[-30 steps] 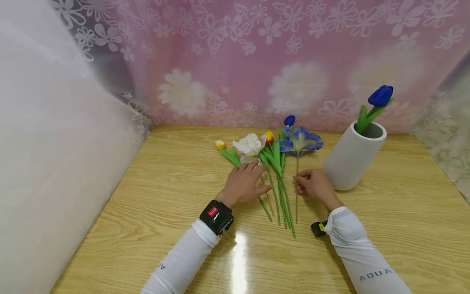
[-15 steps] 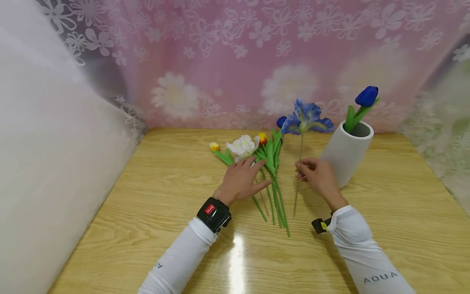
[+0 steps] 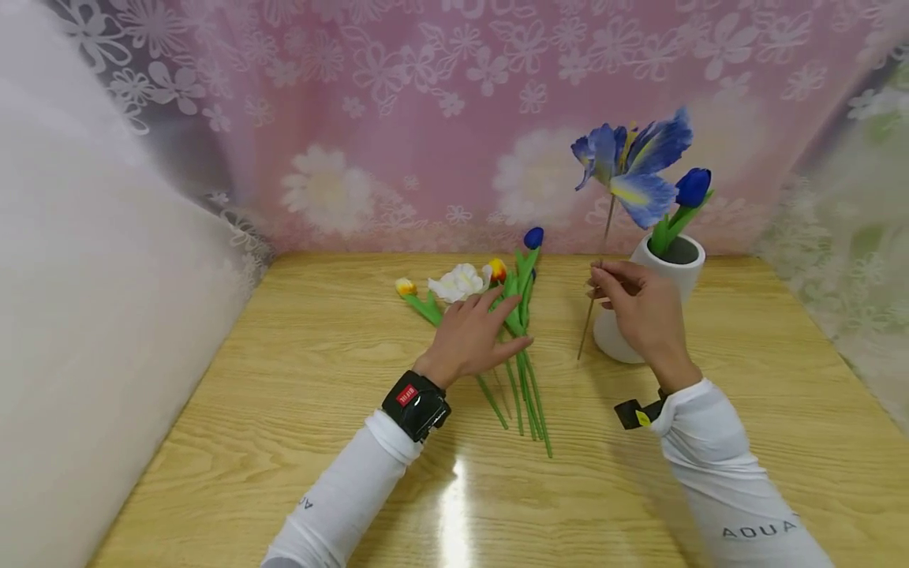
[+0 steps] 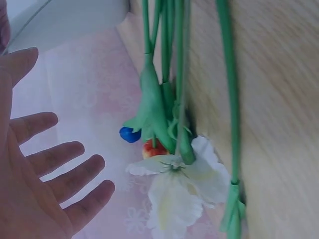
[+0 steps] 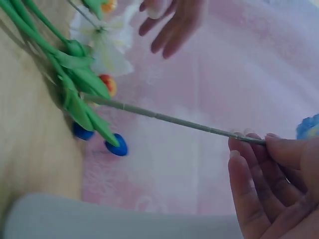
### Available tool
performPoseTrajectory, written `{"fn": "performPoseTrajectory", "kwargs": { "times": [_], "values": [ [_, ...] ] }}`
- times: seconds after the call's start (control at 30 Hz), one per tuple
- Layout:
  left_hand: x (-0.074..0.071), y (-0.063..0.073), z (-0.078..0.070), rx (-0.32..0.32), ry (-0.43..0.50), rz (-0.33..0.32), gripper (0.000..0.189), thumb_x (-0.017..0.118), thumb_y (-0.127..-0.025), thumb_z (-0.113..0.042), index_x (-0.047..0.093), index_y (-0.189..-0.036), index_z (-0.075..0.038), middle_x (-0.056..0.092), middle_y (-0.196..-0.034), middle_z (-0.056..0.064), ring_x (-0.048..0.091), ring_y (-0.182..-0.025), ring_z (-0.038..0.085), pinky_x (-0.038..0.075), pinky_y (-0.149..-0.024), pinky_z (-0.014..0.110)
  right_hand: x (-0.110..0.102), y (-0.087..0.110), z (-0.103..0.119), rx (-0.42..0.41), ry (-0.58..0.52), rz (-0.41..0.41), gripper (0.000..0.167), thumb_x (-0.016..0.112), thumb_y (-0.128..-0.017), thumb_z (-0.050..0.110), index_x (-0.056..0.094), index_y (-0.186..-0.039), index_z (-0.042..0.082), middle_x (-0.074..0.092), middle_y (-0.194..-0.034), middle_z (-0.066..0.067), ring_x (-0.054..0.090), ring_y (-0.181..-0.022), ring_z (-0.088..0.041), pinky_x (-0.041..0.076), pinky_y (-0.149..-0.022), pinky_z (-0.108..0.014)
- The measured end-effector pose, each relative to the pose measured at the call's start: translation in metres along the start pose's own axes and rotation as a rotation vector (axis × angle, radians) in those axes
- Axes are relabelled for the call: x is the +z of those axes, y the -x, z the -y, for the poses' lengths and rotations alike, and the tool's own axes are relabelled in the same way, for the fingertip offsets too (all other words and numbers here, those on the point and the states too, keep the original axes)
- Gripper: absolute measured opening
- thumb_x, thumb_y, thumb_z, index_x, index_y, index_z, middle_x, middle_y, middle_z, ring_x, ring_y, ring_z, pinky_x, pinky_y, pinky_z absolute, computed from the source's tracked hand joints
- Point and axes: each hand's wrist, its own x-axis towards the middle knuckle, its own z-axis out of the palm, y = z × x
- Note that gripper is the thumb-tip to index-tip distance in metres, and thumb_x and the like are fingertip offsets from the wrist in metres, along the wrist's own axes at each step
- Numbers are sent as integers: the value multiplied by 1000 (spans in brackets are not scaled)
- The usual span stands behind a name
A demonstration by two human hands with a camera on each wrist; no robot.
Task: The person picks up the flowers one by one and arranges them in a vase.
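Note:
My right hand (image 3: 642,315) pinches the thin brown stem of a blue iris (image 3: 632,166) between thumb and fingertips. The iris is raised off the table, its bloom high and left of the vase and its stem tilted. Just behind that hand, a white vase (image 3: 620,339) holds one blue tulip (image 3: 693,188). Above the flowers on the table, my left hand (image 3: 472,335) is spread with straight fingers; in the left wrist view it holds nothing. Under and beside it lie a white flower (image 3: 458,282), a yellow-white tulip (image 3: 405,287), a red-yellow tulip (image 3: 498,270) and blue tulips (image 3: 533,237).
The flowers' green stems (image 3: 529,394) fan toward the front of the wooden table (image 3: 284,410). A pink floral curtain (image 3: 426,158) hangs behind the table, and pale cloth (image 3: 106,315) closes off the left side.
My right hand has lifted the iris off the table and carried it up and right, toward the vase. The left hand has stayed nearly in place over the flowers.

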Motion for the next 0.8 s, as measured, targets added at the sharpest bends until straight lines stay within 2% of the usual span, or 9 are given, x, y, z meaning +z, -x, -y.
{"fn": "performPoseTrajectory", "kwargs": {
  "times": [0.1, 0.37, 0.53, 0.6, 0.67, 0.8],
  "values": [
    [-3, -4, -3, 13, 12, -11, 67, 46, -93, -62, 40, -147, -23, 36, -148, 8, 43, -127, 29, 39, -98, 47, -9, -4, 5, -48, -32, -71, 28, 61, -96, 17, 68, -114, -2, 70, -95, -16, 65, -74, 1, 52, -65, -15],
    [-10, -15, -11, 58, 15, -51, 68, 46, -93, -62, 40, -147, -21, 38, -147, 8, 43, -127, 28, 40, -98, 46, -34, -11, 19, -160, -67, -243, 23, 63, -93, 12, 71, -112, 1, 71, -91, -3, 67, -75, -6, 52, -67, -15],
    [-15, -22, -16, 84, -2, -83, 68, 48, -92, -61, 41, -147, -21, 39, -147, 8, 44, -127, 28, 40, -97, 45, -47, -18, 22, -209, -110, -354, 21, 64, -92, 7, 70, -110, -3, 68, -87, 5, 66, -75, -7, 51, -68, -14],
    [-17, -25, -17, 100, -1, -96, 68, 48, -92, -61, 41, -147, -21, 40, -147, 8, 46, -126, 28, 40, -97, 45, -51, -20, 24, -239, -134, -395, 21, 64, -92, 6, 70, -108, -5, 69, -87, 4, 65, -75, -8, 51, -68, -14],
    [-19, -28, -19, 113, 5, -103, 68, 48, -92, -61, 40, -147, -21, 39, -147, 7, 46, -125, 28, 40, -97, 45, -54, -22, 27, -295, -127, -422, 21, 63, -92, 7, 71, -107, -5, 70, -88, -4, 66, -76, -8, 51, -68, -15],
    [-23, -33, -24, 119, 18, -102, 68, 46, -93, -62, 39, -147, -22, 37, -148, 7, 46, -125, 28, 39, -98, 47, -61, -23, 34, -338, -134, -492, 20, 64, -91, 7, 72, -106, -3, 71, -92, -10, 67, -76, -9, 52, -70, -17]
  ]
}}
